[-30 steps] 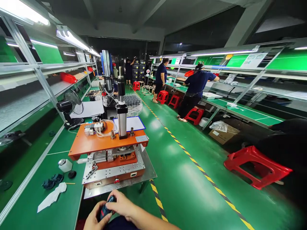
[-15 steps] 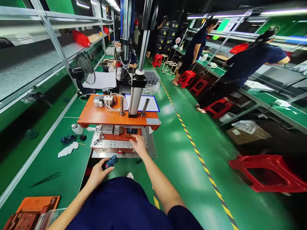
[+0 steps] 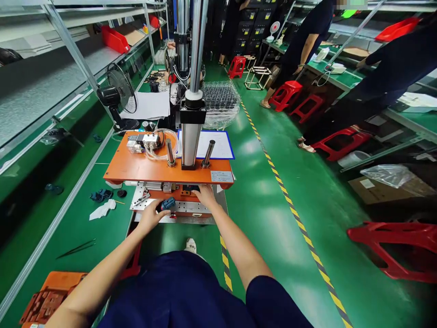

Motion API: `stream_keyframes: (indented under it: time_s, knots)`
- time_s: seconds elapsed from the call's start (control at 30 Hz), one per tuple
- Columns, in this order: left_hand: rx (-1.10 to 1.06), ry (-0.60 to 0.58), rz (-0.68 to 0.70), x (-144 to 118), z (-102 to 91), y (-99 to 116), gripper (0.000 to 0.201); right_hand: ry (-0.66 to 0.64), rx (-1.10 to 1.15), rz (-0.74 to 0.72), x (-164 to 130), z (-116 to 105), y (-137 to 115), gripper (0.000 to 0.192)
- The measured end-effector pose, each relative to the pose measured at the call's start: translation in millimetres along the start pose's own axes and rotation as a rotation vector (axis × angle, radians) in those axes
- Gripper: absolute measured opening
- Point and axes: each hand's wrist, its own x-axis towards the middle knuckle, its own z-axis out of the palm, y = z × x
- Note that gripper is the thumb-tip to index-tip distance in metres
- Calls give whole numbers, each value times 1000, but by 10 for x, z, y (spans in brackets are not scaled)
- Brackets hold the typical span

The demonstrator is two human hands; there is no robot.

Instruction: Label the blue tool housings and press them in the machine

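Observation:
My left hand (image 3: 152, 216) grips a small dark-blue moulded part (image 3: 168, 203) with black areas, between thumb and fingers, just above the front edge of the press base. My right hand (image 3: 205, 197) reaches under the orange top plate (image 3: 146, 166) of the press. Its thumb and fingers close around a second dark-blue part (image 3: 191, 187) seated in the orange fixture (image 3: 186, 193); the fingertips are partly hidden by the plate's edge. Beside the fixture lies a metal slide cylinder (image 3: 153, 186). The silver base plate (image 3: 191, 207) has rows of holes.
An upright cylinder (image 3: 190, 141) and two guide posts rise from the plate. To the left, the green bench holds dark-blue parts (image 3: 101, 195), white tissue (image 3: 102, 210), tweezers (image 3: 77, 248) and a fan (image 3: 118, 93). Red stools (image 3: 392, 246) and two people are at right.
My left hand has moved forward with its dark-blue part, to the press base. My right hand has gone further under the top plate, its fingers closing on the seated part. The view has shifted.

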Motion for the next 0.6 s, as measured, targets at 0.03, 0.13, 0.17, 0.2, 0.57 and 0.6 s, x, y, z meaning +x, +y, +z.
stream_keyframes:
  time_s: [0.03, 0.13, 0.17, 0.2, 0.57, 0.6]
  knots:
    - [20, -8, 28, 155, 33, 49, 51, 42, 27, 2, -137, -25, 17, 29]
    - [75, -65, 122, 618, 202, 217, 50, 171, 105, 48, -671, -91, 80, 35]
    - [94, -89, 144, 763, 276, 275, 48, 210, 127, 76, -865, -106, 107, 36]
    - [114, -111, 160, 897, 351, 330, 44, 244, 145, 107, -1053, -117, 137, 35]
    - [266, -177, 205, 1205, 796, 485, 36, 401, 367, 472, -1710, -218, 638, 43]
    - [267, -163, 186, 1176, 813, 490, 37, 392, 400, 508, -1653, -198, 682, 46]
